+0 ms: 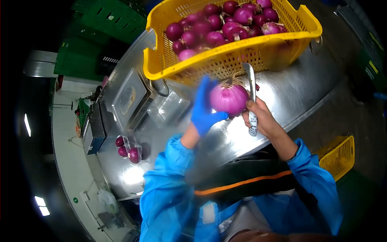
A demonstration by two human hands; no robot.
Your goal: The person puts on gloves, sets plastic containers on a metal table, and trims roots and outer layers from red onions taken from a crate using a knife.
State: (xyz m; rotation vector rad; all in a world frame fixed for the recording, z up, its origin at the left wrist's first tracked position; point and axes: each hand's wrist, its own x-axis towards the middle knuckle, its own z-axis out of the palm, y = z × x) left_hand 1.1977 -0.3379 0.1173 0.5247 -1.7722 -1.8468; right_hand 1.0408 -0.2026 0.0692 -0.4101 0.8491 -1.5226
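My left hand, in a blue glove, is wrapped around the side of a large red onion. Dry roots stick up from the onion's top edge, towards the crate. In my bare right hand is a knife, its blade pointing up and away from me and its handle wrapped in printed material. The knife is close beside the onion's right side; whether the blade touches it I cannot tell. Just beyond both hands stands a yellow plastic crate holding many red onions.
On the steel table lie clear plastic trays, a scale-like device and a clear pack of several red onions. Green crates are stacked at the back left. Another yellow crate sits low on the right.
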